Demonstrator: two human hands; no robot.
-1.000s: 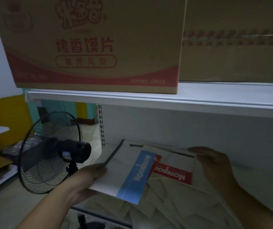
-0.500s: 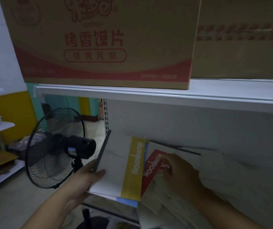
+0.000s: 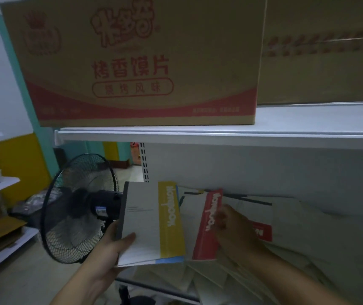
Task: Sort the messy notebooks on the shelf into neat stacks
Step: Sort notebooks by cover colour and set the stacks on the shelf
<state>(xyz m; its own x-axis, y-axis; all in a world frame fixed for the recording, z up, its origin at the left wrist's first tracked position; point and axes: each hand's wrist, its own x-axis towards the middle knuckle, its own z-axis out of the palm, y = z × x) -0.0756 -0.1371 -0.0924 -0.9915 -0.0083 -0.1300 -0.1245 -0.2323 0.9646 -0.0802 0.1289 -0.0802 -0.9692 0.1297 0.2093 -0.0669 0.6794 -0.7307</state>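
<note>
Change, right hand: half a second ago the right hand [image 3: 234,230] lay flat over the red-banded notebook [image 3: 209,225] in the pile; now it has that notebook tipped up on its long edge, fingers wrapped round its right side.
Change, left hand: the left hand [image 3: 112,249] keeps its small stack, which now stands squarer to the shelf, yellow band upright rather than slanted.
Right hand pose: palm turned left, thumb side toward the cover, fingers [image 3: 221,219] curled on the red band; the forearm comes in from the lower right across the loose notebooks.
Left hand pose: palm up beneath the stack, thumb [image 3: 127,237] pressed on the grey cover near its lower left corner, clamping it.
In the left hand: the yellow-banded notebook [image 3: 152,219] on top, a blue-edged notebook [image 3: 171,259] peeping out under its lower right corner.
Between the hands: the two held notebooks stand just beside each other; I cannot tell whether they touch.
Under and right of the right hand: the messy pile [image 3: 253,271] of pale notebooks on the shelf, one with a red label [image 3: 262,232] just right of the knuckles.
Left of the left hand: a black standing fan [image 3: 77,208], close by.
Above both hands: the upper shelf board [image 3: 220,134] carrying a printed cardboard box [image 3: 132,62] and a plain carton [image 3: 323,51].
</note>
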